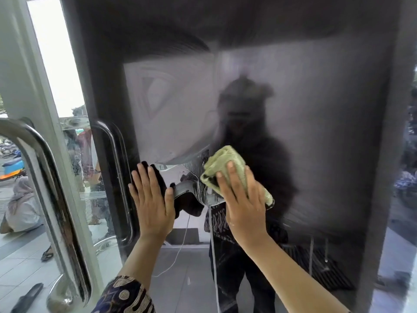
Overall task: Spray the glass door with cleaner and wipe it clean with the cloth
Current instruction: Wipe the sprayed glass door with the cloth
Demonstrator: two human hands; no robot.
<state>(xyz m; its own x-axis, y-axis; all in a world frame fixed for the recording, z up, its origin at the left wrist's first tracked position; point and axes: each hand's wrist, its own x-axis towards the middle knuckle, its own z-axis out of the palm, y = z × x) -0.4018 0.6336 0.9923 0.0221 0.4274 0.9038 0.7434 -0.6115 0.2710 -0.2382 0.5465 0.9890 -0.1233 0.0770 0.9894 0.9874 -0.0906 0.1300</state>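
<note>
The glass door [304,114] fills the view, its pane hazy with smeared cleaner and showing a dark reflection of me. My right hand [242,197] presses a folded green cloth [225,164] flat against the glass at mid height, fingers straight on top of it. Wet runs of cleaner trail down the pane just left of the cloth. My left hand [151,199] lies flat on the glass beside it, fingers spread and straight, holding nothing. No spray bottle is in view.
A curved chrome door handle [52,199] stands at the left, with a second handle [117,172] on the pane. Through the glass at the left, people sit and stand on a tiled step [20,251]. A dark floor mat [320,267] shows low right.
</note>
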